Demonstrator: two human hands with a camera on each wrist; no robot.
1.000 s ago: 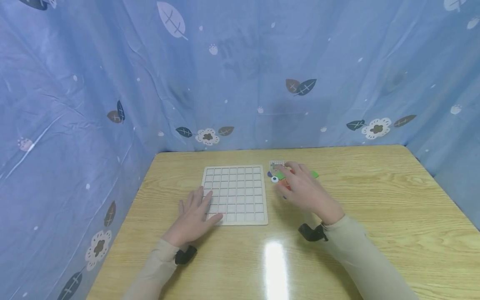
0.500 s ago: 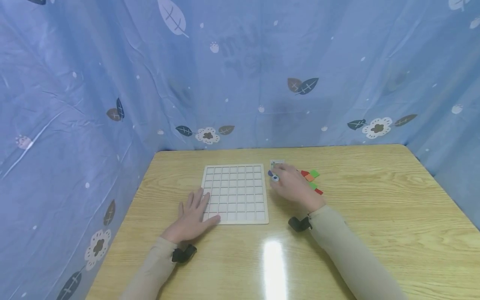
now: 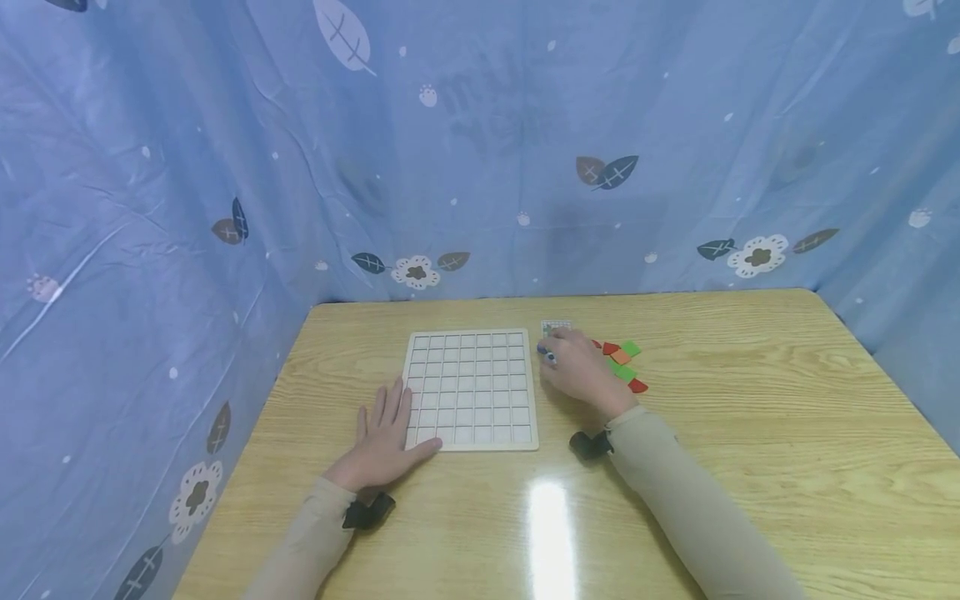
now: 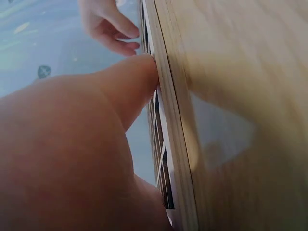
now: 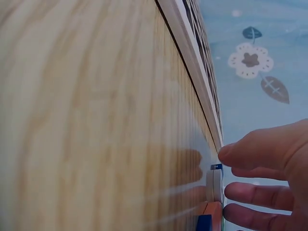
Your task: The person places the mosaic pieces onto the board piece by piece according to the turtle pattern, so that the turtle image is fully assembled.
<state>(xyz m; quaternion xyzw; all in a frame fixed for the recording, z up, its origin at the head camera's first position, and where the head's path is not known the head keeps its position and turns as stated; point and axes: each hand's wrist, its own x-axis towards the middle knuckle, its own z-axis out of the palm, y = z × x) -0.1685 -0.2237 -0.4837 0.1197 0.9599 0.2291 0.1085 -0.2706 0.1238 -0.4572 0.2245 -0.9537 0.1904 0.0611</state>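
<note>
A white square board (image 3: 472,375) with a raised grid lies on the table. My left hand (image 3: 382,442) rests at its left edge, fingers straight and thumb on the near corner. To the board's right, my right hand (image 3: 579,371) reaches over a small group of flat tiles. Its fingertips are at a round white tile with an eye (image 3: 551,358) and a blue tile (image 3: 540,350). In the right wrist view, thumb and fingers stand apart close over the white tile (image 5: 214,185) and a blue tile (image 5: 217,166), with nothing between them. An orange tile (image 5: 211,211) lies beside these.
Right of the hand lie red (image 3: 637,386), orange (image 3: 621,357) and green tiles (image 3: 630,349). A small printed card (image 3: 555,327) lies behind the hand, partly covered. A blue patterned curtain (image 3: 487,167) hangs behind and left of the wooden table (image 3: 750,400).
My right hand has moved left and closer to the eye tile, uncovering red, orange and green tiles. My left hand has slid slightly left along the board's edge.
</note>
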